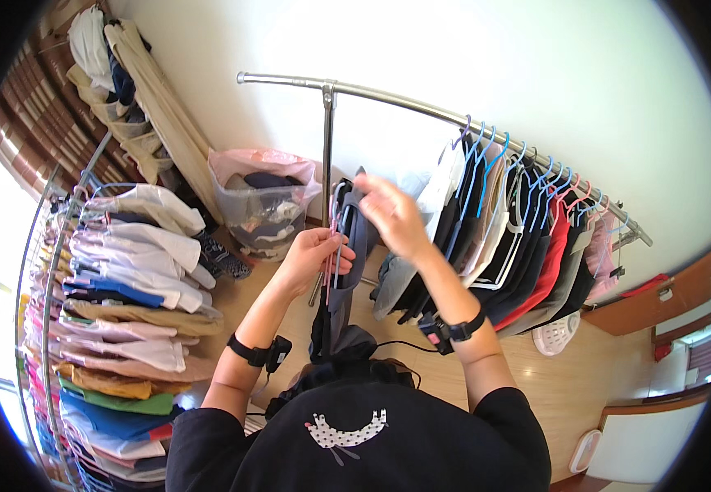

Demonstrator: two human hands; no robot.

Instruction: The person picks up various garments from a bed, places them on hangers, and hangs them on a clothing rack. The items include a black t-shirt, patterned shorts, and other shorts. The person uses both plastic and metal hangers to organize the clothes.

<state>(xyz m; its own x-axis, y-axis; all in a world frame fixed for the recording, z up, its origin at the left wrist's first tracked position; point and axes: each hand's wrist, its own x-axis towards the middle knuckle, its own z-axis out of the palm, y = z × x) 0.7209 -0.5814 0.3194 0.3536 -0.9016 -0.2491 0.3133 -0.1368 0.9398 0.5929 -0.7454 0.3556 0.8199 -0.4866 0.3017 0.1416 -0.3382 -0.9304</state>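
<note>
In the middle of the head view my left hand (319, 257) is closed around several thin hangers (332, 249), some pink and some dark. Dark grey and black garments (350, 307) hang down beside them. My right hand (389, 212) is at the upper edge of the grey cloth, to the right of the hangers. It is slightly blurred, and whether its fingers grip the cloth is unclear. Behind both hands stands the upright of a metal clothes rack (329, 135).
Clothes on blue and pink hangers (530, 178) fill the rail's right part. A large clear bag (257, 212) of cloth items stands behind the upright. At the left, another rack (54, 295) carries many garments. A white perforated plastic item (557, 335) lies at the right.
</note>
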